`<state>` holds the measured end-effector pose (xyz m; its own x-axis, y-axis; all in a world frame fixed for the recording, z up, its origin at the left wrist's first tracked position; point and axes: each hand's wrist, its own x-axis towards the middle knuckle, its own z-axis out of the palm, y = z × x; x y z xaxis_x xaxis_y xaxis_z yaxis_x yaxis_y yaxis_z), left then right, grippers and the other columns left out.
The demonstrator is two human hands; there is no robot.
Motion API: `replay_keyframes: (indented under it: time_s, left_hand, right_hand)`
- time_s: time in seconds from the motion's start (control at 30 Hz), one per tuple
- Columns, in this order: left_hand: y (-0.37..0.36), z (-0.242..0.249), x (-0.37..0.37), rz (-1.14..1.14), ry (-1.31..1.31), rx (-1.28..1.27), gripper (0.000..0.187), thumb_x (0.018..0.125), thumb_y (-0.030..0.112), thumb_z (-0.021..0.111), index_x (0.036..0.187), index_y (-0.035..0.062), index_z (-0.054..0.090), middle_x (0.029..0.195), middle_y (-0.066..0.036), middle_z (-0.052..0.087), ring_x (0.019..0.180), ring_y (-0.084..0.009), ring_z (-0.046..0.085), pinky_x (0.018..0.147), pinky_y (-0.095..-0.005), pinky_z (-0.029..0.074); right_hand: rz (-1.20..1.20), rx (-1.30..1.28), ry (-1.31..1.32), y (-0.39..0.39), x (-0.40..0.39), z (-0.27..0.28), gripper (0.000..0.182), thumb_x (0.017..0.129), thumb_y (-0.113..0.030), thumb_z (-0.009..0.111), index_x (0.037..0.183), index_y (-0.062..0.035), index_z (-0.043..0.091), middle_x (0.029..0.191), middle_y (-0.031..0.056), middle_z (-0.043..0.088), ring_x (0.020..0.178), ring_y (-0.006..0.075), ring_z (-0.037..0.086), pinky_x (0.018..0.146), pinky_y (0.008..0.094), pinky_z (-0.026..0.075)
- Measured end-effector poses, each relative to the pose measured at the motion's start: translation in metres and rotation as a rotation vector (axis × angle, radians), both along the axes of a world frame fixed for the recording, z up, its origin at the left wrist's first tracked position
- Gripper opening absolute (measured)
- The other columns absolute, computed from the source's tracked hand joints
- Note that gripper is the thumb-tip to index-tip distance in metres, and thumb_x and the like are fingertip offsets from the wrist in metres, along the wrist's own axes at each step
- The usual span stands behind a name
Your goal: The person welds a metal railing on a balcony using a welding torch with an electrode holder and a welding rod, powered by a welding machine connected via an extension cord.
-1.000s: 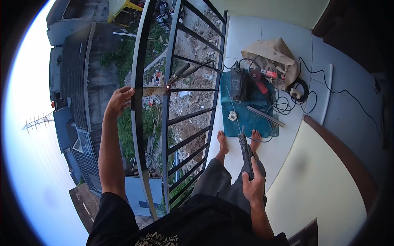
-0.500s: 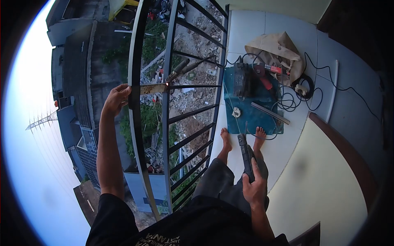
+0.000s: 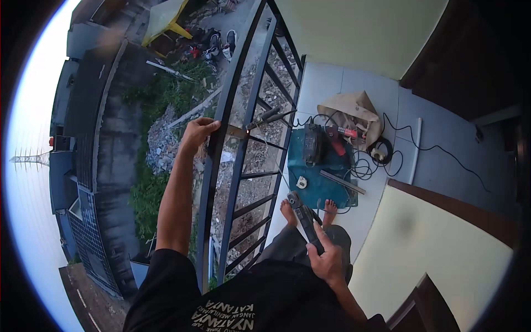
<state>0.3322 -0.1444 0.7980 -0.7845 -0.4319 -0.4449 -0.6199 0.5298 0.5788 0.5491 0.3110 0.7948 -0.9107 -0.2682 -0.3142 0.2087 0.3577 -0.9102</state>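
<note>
My left hand (image 3: 200,133) is closed at the outer top rail (image 3: 222,116) of the black metal railing, its fingers on the rail's edge. A short metal plate (image 3: 237,131) bridges the outer and inner rails beside it, with a small orange glow at its inner end. Near that end a dark clamp (image 3: 266,118) with a cable sits at the railing. My right hand (image 3: 328,259) is wrapped round a black electrode holder (image 3: 306,218), held above my legs. A thin rod reaches from the holder towards the glowing spot.
On the tiled floor, a teal mat (image 3: 321,185) bears a dark machine (image 3: 312,145), a metal bar (image 3: 342,181) and cables. A tan bag (image 3: 362,113) and white pipe (image 3: 417,149) lie beyond. Outside the railing is a drop to rubble (image 3: 166,138).
The view has turned, so the railing and floor items appear shifted. My right hand has brought the holder closer to the railing, its rod now angled towards the plate. My left hand remains at the rail.
</note>
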Motion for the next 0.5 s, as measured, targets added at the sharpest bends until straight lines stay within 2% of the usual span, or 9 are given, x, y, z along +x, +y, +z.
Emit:
replay_keyframes:
  time_s: [0.03,0.07,0.17,0.2,0.23,0.3,0.33,0.4,0.5]
  left_hand:
    - [0.008,0.003,0.006,-0.024,0.086,-0.052,0.050,0.081,0.042,0.082,0.110,0.0016,0.074,0.100,-0.014,0.074,0.096,-0.0250,0.069,0.086,-0.0389,0.051]
    - [0.008,-0.002,0.012,-0.010,0.163,-0.063,0.049,0.082,0.041,0.081,0.110,0.0005,0.073,0.100,-0.015,0.075,0.095,-0.0247,0.070,0.086,-0.0379,0.052]
    - [0.009,-0.005,0.038,0.056,0.339,-0.154,0.045,0.086,0.038,0.076,0.106,-0.0018,0.073,0.101,-0.016,0.075,0.094,-0.0242,0.072,0.084,-0.0348,0.054]
    - [0.010,-0.005,0.050,0.057,0.352,-0.171,0.044,0.087,0.037,0.075,0.106,-0.0017,0.073,0.100,-0.016,0.075,0.094,-0.0246,0.072,0.085,-0.0353,0.054]
    - [0.013,-0.005,0.067,0.059,0.360,-0.189,0.043,0.088,0.037,0.075,0.106,-0.0017,0.073,0.100,-0.016,0.075,0.095,-0.0250,0.073,0.085,-0.0359,0.054]
    - [0.019,-0.004,0.098,0.045,0.328,-0.220,0.041,0.088,0.035,0.074,0.105,-0.0028,0.073,0.100,-0.017,0.075,0.095,-0.0259,0.073,0.085,-0.0364,0.055]
    - [0.022,-0.001,0.112,0.074,0.311,-0.186,0.038,0.088,0.031,0.075,0.104,-0.0037,0.072,0.100,-0.018,0.075,0.095,-0.0262,0.073,0.085,-0.0361,0.055]
    - [0.022,0.004,0.135,0.089,0.315,-0.150,0.037,0.087,0.029,0.075,0.105,-0.0040,0.072,0.100,-0.018,0.075,0.094,-0.0263,0.073,0.085,-0.0357,0.056]
    - [0.015,0.000,0.156,0.104,0.301,-0.116,0.033,0.087,0.023,0.075,0.104,-0.0041,0.073,0.099,-0.018,0.075,0.093,-0.0263,0.073,0.085,-0.0351,0.056]
  right_hand:
    - [0.031,-0.009,-0.083,-0.008,0.003,0.011,0.058,0.087,-0.014,0.066,0.142,-0.0046,0.052,0.109,0.0278,0.069,0.092,0.0435,0.070,0.076,0.0419,0.057]
    - [0.015,0.011,0.018,-0.018,0.008,0.017,0.057,0.087,-0.017,0.066,0.142,-0.0052,0.053,0.095,0.0275,0.070,0.078,0.0385,0.072,0.068,0.0404,0.056]
    - [-0.004,0.013,0.080,-0.041,0.020,0.035,0.058,0.087,-0.014,0.067,0.142,-0.0050,0.052,0.105,0.0265,0.070,0.088,0.0428,0.071,0.072,0.0410,0.058]
    - [0.000,0.001,-0.133,-0.046,0.021,0.049,0.059,0.086,-0.015,0.068,0.143,-0.0056,0.052,0.118,0.0341,0.063,0.110,0.0466,0.064,0.091,0.0441,0.053]
    - [-0.008,0.016,-0.118,-0.052,0.026,0.049,0.059,0.086,-0.015,0.068,0.143,-0.0056,0.052,0.118,0.0341,0.063,0.110,0.0466,0.064,0.091,0.0441,0.053]
    - [-0.003,0.110,-0.047,-0.061,0.038,0.039,0.061,0.086,-0.017,0.068,0.144,-0.0073,0.052,0.133,0.0433,0.048,0.135,0.0527,0.041,0.112,0.0488,0.036]
    - [-0.008,0.123,-0.038,-0.064,0.041,0.040,0.061,0.086,-0.017,0.068,0.144,-0.0073,0.052,0.133,0.0433,0.048,0.135,0.0527,0.041,0.112,0.0488,0.036]
    - [0.007,0.255,0.246,-0.072,0.043,0.042,0.056,0.087,-0.015,0.066,0.140,-0.0026,0.054,0.108,0.0293,0.068,0.095,0.0393,0.071,0.081,0.0386,0.055]
    - [-0.007,0.256,0.406,-0.080,0.045,0.032,0.056,0.088,-0.013,0.065,0.140,-0.0006,0.053,0.121,0.0295,0.065,0.110,0.0389,0.067,0.091,0.0373,0.053]
